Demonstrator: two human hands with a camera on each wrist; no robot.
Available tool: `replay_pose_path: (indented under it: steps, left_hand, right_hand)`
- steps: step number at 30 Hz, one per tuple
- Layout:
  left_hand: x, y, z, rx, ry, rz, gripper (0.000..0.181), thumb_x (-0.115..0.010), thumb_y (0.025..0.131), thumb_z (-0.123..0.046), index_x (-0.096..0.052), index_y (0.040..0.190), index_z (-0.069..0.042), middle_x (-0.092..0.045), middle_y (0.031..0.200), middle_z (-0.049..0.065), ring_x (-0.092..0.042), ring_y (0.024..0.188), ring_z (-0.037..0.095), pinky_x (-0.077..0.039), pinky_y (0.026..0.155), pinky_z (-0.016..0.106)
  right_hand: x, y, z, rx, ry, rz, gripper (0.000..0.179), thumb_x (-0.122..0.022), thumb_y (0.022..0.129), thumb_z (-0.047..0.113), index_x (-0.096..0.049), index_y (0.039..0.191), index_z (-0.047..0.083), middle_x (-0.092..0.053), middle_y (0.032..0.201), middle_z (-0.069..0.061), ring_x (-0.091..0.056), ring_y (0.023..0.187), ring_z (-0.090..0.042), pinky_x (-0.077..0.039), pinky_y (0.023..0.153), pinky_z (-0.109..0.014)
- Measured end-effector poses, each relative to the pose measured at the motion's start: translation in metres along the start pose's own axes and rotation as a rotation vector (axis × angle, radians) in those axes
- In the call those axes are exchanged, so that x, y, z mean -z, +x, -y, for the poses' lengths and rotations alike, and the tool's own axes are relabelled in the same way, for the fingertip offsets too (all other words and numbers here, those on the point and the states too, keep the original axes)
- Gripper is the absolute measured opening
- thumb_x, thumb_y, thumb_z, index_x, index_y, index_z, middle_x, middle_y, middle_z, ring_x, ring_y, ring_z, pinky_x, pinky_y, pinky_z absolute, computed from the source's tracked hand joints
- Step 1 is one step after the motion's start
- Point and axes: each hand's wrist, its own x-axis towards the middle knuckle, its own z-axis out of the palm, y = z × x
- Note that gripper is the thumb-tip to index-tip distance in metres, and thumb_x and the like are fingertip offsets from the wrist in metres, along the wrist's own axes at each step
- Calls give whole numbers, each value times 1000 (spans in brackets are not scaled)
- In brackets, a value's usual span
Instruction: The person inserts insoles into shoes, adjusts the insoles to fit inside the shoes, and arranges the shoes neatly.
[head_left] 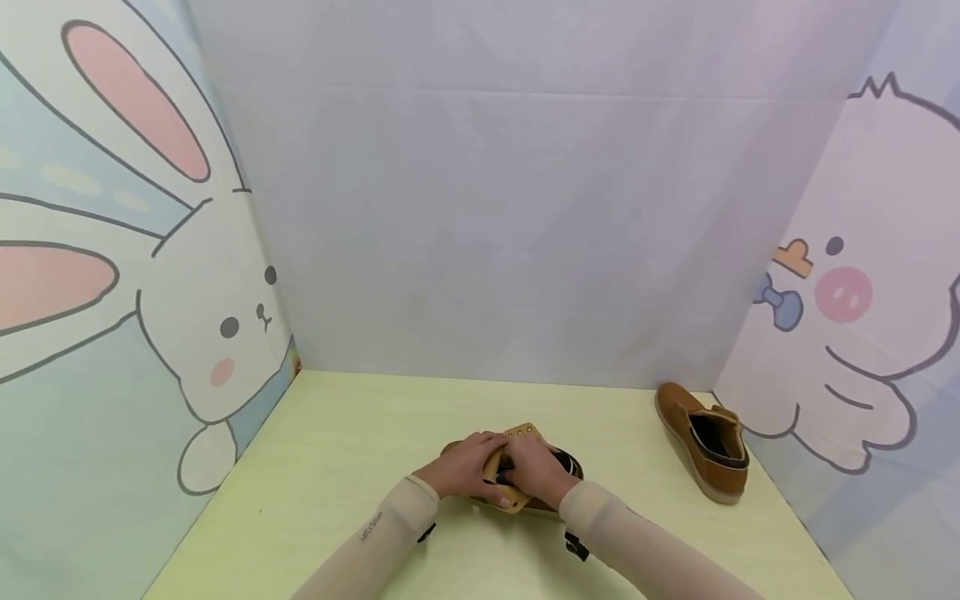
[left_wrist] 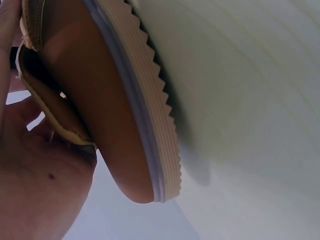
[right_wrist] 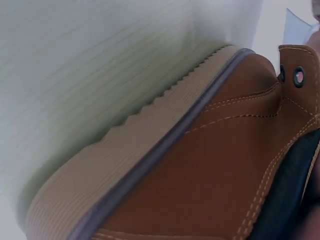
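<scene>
A brown leather shoe point(head_left: 543, 506) with a dark lining lies across the table, its toe to the left. Both eyelet flaps point(head_left: 528, 430) are spread apart, and no lace shows in the eyelets. My left hand point(head_left: 465, 468) grips the shoe's front opening, thumb on the near flap. Curled fingers of my right hand point(head_left: 534, 468) reach into the opening and pinch a dark part there; the fingertips are hidden. In the left wrist view, the left palm point(left_wrist: 45, 185) is beside the shoe's smooth toe point(left_wrist: 107, 120). The right wrist view shows the stitched heel side point(right_wrist: 215, 165) and a raised flap point(right_wrist: 306, 62).
A second brown shoe point(head_left: 686, 442) stands at the table's right back, toe toward the rear wall. The pale yellow table point(head_left: 337, 433) ends at a plain grey curtain point(head_left: 487, 208). Side walls carry a cartoon rabbit point(head_left: 202, 333) and a pink-cheeked cartoon animal point(head_left: 877, 208).
</scene>
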Motion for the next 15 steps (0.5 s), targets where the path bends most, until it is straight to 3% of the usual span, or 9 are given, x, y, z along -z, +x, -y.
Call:
replay_pose_path:
  steps: [4,9,15]
  left_hand:
    - [2,-1,-2,6,-8,6,103,-77,76,-68,-39,156,-17,-44,154,2,-44,138,21,-43,107,36]
    - [2,-2,-2,2,-17,5,102,-77,76,-69,-39,157,-19,-43,154,1,-44,139,21,-43,107,37]
    - [3,-4,0,1,-17,8,102,-76,77,-69,-38,157,-19,-42,155,2,-42,140,22,-42,108,39]
  right_hand:
    - [-1,-1,1,-15,-100,12,23,-80,89,18,-65,71,19,-63,72,7,-56,65,-6,-45,57,-25]
    - [-1,-1,3,-11,-254,68,21,-80,89,25,-68,73,17,-67,76,3,-62,70,-12,-51,62,-27]
    - [14,-3,2,73,-207,160,16,-80,89,17,-69,78,16,-68,83,4,-60,76,-8,-51,68,-25]
